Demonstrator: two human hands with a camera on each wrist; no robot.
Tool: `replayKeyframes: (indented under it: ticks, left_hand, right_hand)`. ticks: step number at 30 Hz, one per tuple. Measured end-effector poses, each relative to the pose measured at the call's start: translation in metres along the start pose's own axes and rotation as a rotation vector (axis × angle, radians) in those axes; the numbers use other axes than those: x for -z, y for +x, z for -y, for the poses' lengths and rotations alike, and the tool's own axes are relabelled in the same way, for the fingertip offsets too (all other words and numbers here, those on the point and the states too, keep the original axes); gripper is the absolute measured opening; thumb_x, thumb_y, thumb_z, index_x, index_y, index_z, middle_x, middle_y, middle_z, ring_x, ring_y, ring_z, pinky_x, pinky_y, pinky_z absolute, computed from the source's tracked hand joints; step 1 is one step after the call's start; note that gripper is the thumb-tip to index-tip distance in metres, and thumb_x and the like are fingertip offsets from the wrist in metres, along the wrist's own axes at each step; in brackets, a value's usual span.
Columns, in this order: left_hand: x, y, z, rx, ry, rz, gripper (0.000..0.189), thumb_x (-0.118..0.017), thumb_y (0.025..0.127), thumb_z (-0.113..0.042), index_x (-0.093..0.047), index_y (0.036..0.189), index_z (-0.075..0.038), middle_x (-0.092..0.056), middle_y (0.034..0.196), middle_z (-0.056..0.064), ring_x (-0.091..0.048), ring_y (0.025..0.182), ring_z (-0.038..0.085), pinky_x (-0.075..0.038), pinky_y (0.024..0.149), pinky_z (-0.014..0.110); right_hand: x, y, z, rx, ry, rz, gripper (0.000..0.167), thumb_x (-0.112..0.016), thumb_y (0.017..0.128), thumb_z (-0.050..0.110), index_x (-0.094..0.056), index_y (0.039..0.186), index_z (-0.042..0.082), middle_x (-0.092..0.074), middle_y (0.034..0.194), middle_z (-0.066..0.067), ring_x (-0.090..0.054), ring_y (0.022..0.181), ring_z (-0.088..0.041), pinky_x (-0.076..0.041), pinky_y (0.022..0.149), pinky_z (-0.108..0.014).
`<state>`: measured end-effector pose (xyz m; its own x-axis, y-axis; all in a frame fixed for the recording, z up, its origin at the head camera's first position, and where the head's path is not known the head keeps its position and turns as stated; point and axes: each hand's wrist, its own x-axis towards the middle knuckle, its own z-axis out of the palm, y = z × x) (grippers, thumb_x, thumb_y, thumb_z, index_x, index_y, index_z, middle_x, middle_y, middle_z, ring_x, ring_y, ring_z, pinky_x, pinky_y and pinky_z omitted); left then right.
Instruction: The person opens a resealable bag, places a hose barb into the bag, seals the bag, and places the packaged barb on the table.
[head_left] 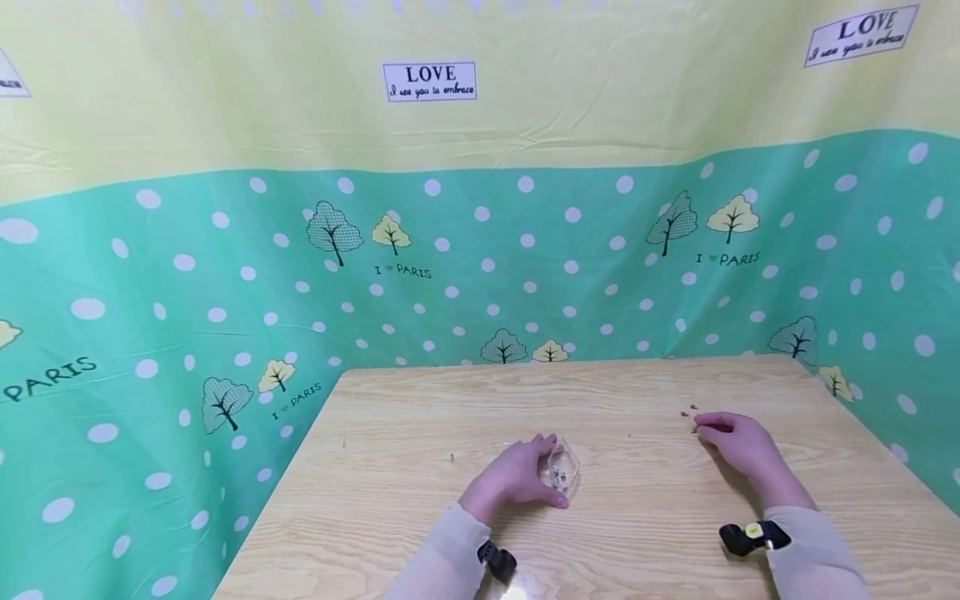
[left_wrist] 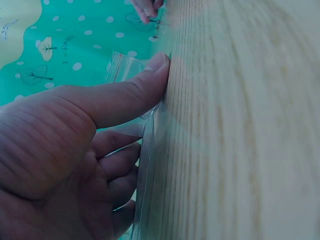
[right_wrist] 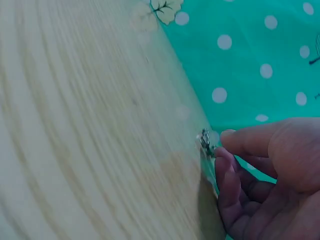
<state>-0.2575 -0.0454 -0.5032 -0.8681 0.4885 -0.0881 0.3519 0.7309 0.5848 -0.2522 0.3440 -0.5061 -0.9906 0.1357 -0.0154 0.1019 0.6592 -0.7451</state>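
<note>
My left hand [head_left: 517, 473] grips a small clear zip bag [head_left: 573, 468], its thumb and fingers on opposite sides. Several tiny dark pieces show inside the bag. In the left wrist view, the thumb crosses the bag's red-lined zip edge [left_wrist: 117, 62], and the other fingers curl along its side. Over to the right, my right hand [head_left: 742, 443] is low at the table, thumb and forefinger close together beside several small metallic pieces [head_left: 693, 407]. The right wrist view has these shiny pieces [right_wrist: 205, 140] right at the fingertips; I cannot tell whether one is pinched.
A wood-grain table [head_left: 390, 533] spans the work area. One tiny dark piece [head_left: 452, 457] lies left of the left hand. Green and yellow printed curtain [head_left: 450, 250] hangs behind and at both sides. Each wrist wears a black strap [head_left: 742, 538].
</note>
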Motion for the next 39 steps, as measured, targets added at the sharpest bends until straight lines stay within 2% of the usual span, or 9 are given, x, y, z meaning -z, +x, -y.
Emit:
replayKeyframes:
  ticks: [13, 21, 29, 39]
  left_hand:
    - [0.0, 0.0004, -0.0001, -0.006, 0.012, 0.003, 0.11, -0.099, 0.073, -0.04, -0.043, 0.165, -0.014, -0.04, 0.169, 0.015, -0.042, 0.152, 0.042, -0.033, 0.126, 0.056]
    - [0.0008, -0.0011, -0.0011, -0.009, 0.003, 0.001, 0.11, -0.099, 0.073, -0.038, -0.044, 0.164, -0.012, -0.04, 0.168, 0.017, -0.042, 0.151, 0.043, -0.033, 0.126, 0.056]
    - [0.001, -0.0011, -0.0009, -0.011, 0.001, -0.002, 0.109, -0.099, 0.073, -0.037, -0.045, 0.163, -0.012, -0.041, 0.167, 0.018, -0.042, 0.151, 0.044, -0.033, 0.125, 0.057]
    - [0.0005, -0.0001, -0.0005, -0.021, 0.007, -0.005, 0.109, -0.1, 0.072, -0.038, -0.046, 0.163, -0.011, -0.042, 0.167, 0.016, -0.042, 0.151, 0.043, -0.033, 0.125, 0.056]
  right_hand:
    - [-0.0035, 0.0007, -0.0041, 0.062, -0.116, 0.003, 0.036, -0.063, 0.106, 0.011, -0.065, 0.136, -0.008, -0.059, 0.138, -0.039, -0.051, 0.128, -0.06, -0.041, 0.107, -0.073]
    - [-0.005, 0.001, -0.0047, 0.067, -0.135, -0.014, 0.031, -0.065, 0.104, 0.012, -0.069, 0.126, -0.008, -0.063, 0.13, -0.037, -0.056, 0.121, -0.057, -0.045, 0.103, -0.071]
    - [-0.0086, 0.0015, -0.0032, 0.073, -0.141, -0.02, 0.034, -0.068, 0.103, 0.017, -0.069, 0.123, -0.01, -0.069, 0.112, -0.028, -0.063, 0.108, -0.047, -0.05, 0.097, -0.066]
    - [-0.0095, 0.0007, -0.0012, 0.059, -0.148, -0.021, 0.029, -0.068, 0.103, 0.016, -0.07, 0.118, -0.009, -0.069, 0.111, -0.028, -0.063, 0.105, -0.045, -0.051, 0.095, -0.064]
